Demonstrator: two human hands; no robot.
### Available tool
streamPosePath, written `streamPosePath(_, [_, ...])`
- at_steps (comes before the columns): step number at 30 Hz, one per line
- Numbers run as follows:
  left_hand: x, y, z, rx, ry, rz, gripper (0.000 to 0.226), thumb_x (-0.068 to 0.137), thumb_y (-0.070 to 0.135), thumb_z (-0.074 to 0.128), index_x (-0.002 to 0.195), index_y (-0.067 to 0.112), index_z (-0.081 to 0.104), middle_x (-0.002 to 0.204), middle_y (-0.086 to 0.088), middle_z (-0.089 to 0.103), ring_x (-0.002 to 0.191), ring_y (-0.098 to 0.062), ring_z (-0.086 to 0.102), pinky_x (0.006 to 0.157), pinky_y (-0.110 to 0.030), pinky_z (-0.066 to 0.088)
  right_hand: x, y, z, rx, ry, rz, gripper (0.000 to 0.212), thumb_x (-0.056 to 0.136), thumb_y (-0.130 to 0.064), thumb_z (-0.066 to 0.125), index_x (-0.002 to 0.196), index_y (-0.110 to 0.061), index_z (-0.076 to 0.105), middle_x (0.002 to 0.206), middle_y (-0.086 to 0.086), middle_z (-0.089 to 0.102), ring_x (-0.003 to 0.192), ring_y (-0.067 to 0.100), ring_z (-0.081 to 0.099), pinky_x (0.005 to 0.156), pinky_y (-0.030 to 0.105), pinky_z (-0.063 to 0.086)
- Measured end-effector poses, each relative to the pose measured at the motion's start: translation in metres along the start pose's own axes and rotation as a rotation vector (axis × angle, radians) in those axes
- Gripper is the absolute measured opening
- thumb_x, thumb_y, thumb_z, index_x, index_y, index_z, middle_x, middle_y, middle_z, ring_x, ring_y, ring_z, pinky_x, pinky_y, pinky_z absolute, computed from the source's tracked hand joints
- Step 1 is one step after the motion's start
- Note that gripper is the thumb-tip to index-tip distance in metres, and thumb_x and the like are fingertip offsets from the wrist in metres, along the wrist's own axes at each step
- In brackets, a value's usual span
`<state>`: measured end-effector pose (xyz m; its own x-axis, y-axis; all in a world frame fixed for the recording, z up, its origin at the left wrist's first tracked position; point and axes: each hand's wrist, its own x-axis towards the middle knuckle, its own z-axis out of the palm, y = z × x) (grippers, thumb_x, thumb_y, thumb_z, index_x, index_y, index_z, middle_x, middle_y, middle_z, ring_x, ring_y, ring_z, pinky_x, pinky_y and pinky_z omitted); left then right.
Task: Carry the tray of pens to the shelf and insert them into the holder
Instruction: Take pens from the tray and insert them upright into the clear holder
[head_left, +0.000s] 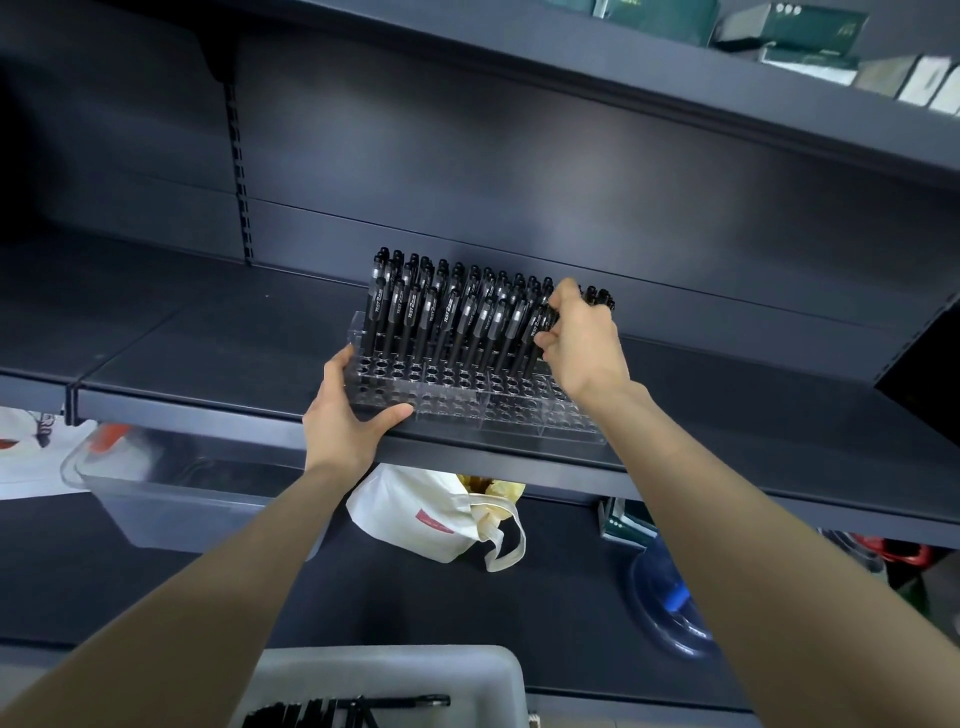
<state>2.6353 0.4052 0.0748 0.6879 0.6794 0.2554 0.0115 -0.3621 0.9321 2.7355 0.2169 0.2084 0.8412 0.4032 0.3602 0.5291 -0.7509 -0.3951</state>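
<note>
The left hand (348, 415) grips the left front corner of the clear holder (467, 402), thumb laid along its front edge and fingers curled round the end, steadying it where it sits near the front lip of the dark shelf (208, 332). Moving right, the back rows of the holder are packed with upright black pens (447, 317), while the rows of holes nearest the front stand open. At the right end of the filled rows the right hand (582, 343) is closed in a pinch on the pens there. I can't tell whether it has one or a few between fingers and thumb, nor whether they are fully seated. Low down in front of the person, the pale tray (415, 675) has a small clutch of loose pens (322, 714) lying in it. So the carrying looks finished, and I'd judge the filling well past halfway. What's left is that last handful from the tray, with plenty of front holes to take them.
</note>
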Motion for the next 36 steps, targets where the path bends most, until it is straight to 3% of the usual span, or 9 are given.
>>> streamPosePath(6, [0.001, -0.003, 0.001, -0.003, 0.003, 0.000, 0.088, 0.069, 0.030, 0.082, 0.140, 0.030, 0.029, 0.138, 0.002, 0.049, 0.129, -0.023, 0.042, 0.107, -0.047, 0.036, -0.001, 0.005, 0.001, 0.088, 0.008, 0.057, 0.042, 0.089, 0.008, 0.045, 0.126, -0.012, 0.039, 0.093, 0.013, 0.062, 0.089, 0.025, 0.062, 0.081, 0.046, 0.053])
streamPosePath(10, [0.001, -0.003, 0.001, -0.010, 0.005, 0.004, 0.088, 0.069, 0.029, 0.082, 0.140, 0.029, 0.029, 0.139, 0.002, 0.048, 0.130, -0.022, 0.041, 0.108, -0.046, 0.035, -0.002, 0.010, 0.000, 0.112, 0.065, 0.086, 0.045, 0.090, -0.001, 0.053, 0.130, -0.017, 0.040, 0.091, 0.007, 0.066, 0.091, 0.024, 0.058, 0.080, 0.037, 0.049])
streamPosePath(13, [0.000, -0.002, 0.001, -0.016, 0.005, 0.003, 0.088, 0.070, 0.028, 0.082, 0.140, 0.029, 0.029, 0.139, 0.002, 0.048, 0.130, -0.021, 0.041, 0.109, -0.045, 0.035, -0.001, 0.008, -0.004, 0.098, 0.156, 0.030, 0.039, 0.091, -0.007, 0.054, 0.128, -0.016, 0.045, 0.102, 0.005, 0.063, 0.092, 0.024, 0.056, 0.083, 0.037, 0.047])
streamPosePath(16, [0.001, -0.003, 0.001, -0.015, 0.006, -0.001, 0.088, 0.069, 0.029, 0.082, 0.140, 0.030, 0.029, 0.138, 0.001, 0.049, 0.129, -0.022, 0.041, 0.108, -0.046, 0.035, 0.006, 0.003, -0.004, 0.064, 0.212, -0.046, 0.032, 0.093, -0.015, 0.054, 0.125, -0.017, 0.051, 0.120, 0.003, 0.057, 0.109, 0.025, 0.053, 0.088, 0.041, 0.046])
streamPosePath(20, [0.001, -0.005, 0.001, -0.011, 0.004, 0.003, 0.088, 0.069, 0.032, 0.081, 0.139, 0.033, 0.028, 0.139, 0.004, 0.048, 0.130, -0.022, 0.040, 0.108, -0.048, 0.034, 0.017, -0.002, -0.004, 0.016, 0.141, -0.136, 0.031, 0.095, -0.017, 0.053, 0.126, -0.016, 0.057, 0.128, 0.001, 0.057, 0.123, 0.024, 0.040, 0.092, 0.036, 0.039])
streamPosePath(25, [0.000, -0.005, 0.001, -0.013, 0.008, 0.008, 0.087, 0.070, 0.032, 0.081, 0.140, 0.032, 0.028, 0.139, 0.004, 0.048, 0.132, -0.022, 0.038, 0.109, -0.048, 0.033, 0.024, -0.003, -0.003, 0.060, 0.079, -0.104, 0.028, 0.093, -0.014, 0.056, 0.120, -0.018, 0.063, 0.118, 0.005, 0.064, 0.119, 0.022, 0.047, 0.099, 0.035, 0.039])
streamPosePath(31, [0.000, -0.005, 0.001, -0.013, 0.008, 0.012, 0.088, 0.070, 0.031, 0.081, 0.140, 0.032, 0.028, 0.139, 0.004, 0.047, 0.132, -0.022, 0.038, 0.109, -0.047, 0.033, 0.017, -0.006, -0.005, 0.077, 0.077, -0.097, 0.021, 0.093, -0.012, 0.058, 0.111, -0.014, 0.067, 0.105, 0.002, 0.063, 0.117, 0.021, 0.044, 0.095, 0.032, 0.037])
streamPosePath(36, [0.000, -0.004, 0.000, -0.007, 0.008, 0.010, 0.088, 0.070, 0.030, 0.081, 0.141, 0.030, 0.028, 0.140, 0.002, 0.046, 0.133, -0.022, 0.037, 0.110, -0.047, 0.032, 0.014, -0.003, -0.004, 0.023, 0.073, -0.124, 0.019, 0.093, -0.019, 0.058, 0.110, -0.013, 0.066, 0.118, 0.005, 0.062, 0.120, 0.023, 0.037, 0.098, 0.032, 0.030])
